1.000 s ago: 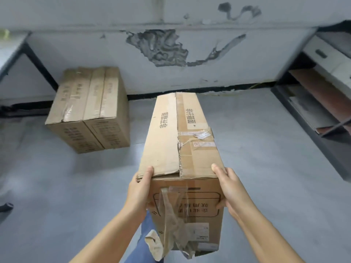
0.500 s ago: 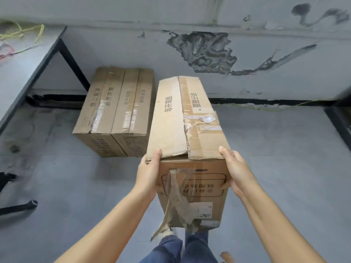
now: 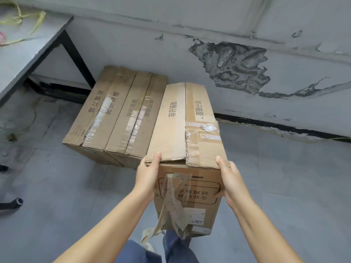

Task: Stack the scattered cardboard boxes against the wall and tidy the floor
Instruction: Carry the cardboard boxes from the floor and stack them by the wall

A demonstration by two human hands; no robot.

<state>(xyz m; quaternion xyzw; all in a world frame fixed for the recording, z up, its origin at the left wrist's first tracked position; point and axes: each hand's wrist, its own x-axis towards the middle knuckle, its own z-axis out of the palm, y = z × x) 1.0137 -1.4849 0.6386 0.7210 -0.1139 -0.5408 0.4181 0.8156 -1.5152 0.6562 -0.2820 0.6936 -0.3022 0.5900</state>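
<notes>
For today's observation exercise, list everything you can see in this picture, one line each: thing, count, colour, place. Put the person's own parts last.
Long brown cardboard box, carried: one, brown, held in mid-frame, loose clear tape hanging from its near end.
Brown cardboard boxes on the floor: two, side by side against the wall, left of the carried one.
Grey metal table: one, grey top, black legs, upper left.
Yellow plastic strapping: a tangle, on the table.
Peeling grey wall: one, behind, paint flaked off.
Grey tiled floor: underfoot.
Black bar with round end: one, left edge; cannot tell what it is.
Blue trouser legs: bottom centre.
Left hand: grip on the box's near left corner.
Right hand: grip on its near right corner.
</notes>
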